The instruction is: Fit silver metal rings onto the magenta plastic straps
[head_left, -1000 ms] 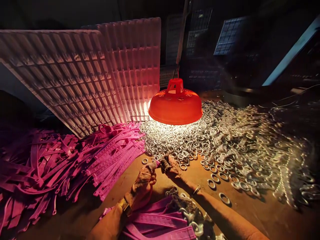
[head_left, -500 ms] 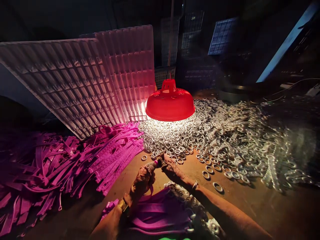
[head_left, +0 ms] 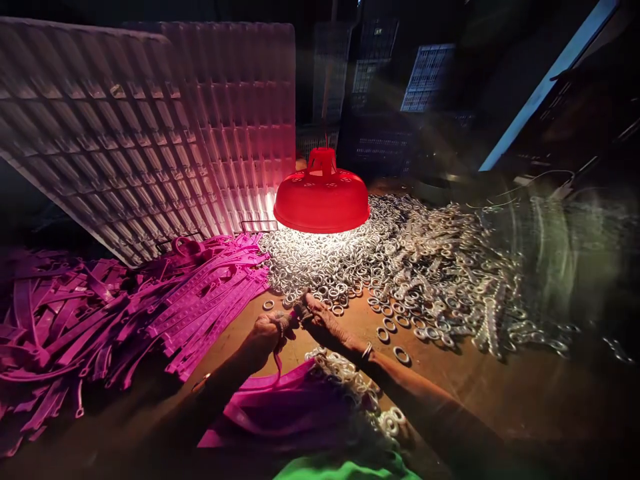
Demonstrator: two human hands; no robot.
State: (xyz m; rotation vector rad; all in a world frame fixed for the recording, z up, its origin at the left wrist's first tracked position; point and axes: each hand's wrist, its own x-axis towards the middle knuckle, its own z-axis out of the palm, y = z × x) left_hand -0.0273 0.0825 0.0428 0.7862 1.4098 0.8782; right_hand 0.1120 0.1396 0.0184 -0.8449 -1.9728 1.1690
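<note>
A: What sits farthest left?

B: A heap of pink plastic straps [head_left: 125, 313] spread across the brown work surface [head_left: 480, 393], with 2 pale ribbed plastic panels [head_left: 150, 127] leaning behind it.

A: And the hands?

B: The left hand [head_left: 265, 333] is clenched on the end of 1 pink strap [head_left: 276, 363], which drops from the fist to a small bundle of straps [head_left: 285, 413] lying near the person. The right hand [head_left: 320, 320] meets it fingertip to fingertip, pinching at the same strap end; whether a ring is caught between those fingers, I cannot tell. A bangle [head_left: 367, 351] shows on the right wrist.

A: What is around them?

B: A red lamp shade [head_left: 321, 200] hangs low over a big pile of metal rings [head_left: 400, 260], which runs off to the right. Loose rings [head_left: 400, 355] lie just beside the right forearm, and more rings [head_left: 350, 377] are heaped against the bundle.
</note>
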